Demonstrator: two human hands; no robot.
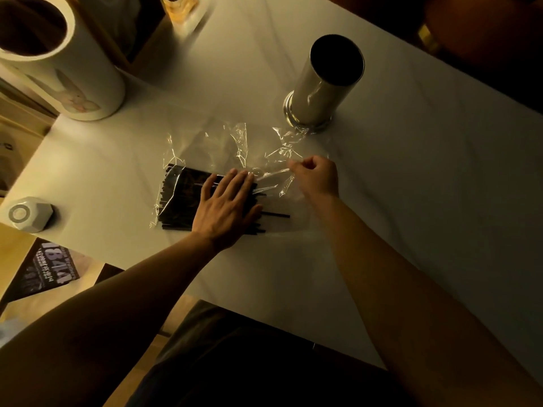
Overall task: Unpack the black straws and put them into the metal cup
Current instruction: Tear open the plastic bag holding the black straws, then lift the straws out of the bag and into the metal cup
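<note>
A bundle of black straws (179, 198) lies on the white table (411, 201), partly inside a clear plastic wrapper (232, 145). My left hand (226, 207) presses flat on the bundle with straight fingers. My right hand (317, 176) pinches the crumpled open end of the wrapper just right of the straws. One straw sticks out to the right past my left hand. The tall metal cup (323, 83) stands upright beyond my right hand, with nothing visible inside its dark opening.
A large white cylinder (67, 63) stands at the back left. A small white faceted object (28, 214) sits near the table's left edge. A dark printed card (47, 268) lies on the wooden surface to the left. The table's near edge runs by my lap.
</note>
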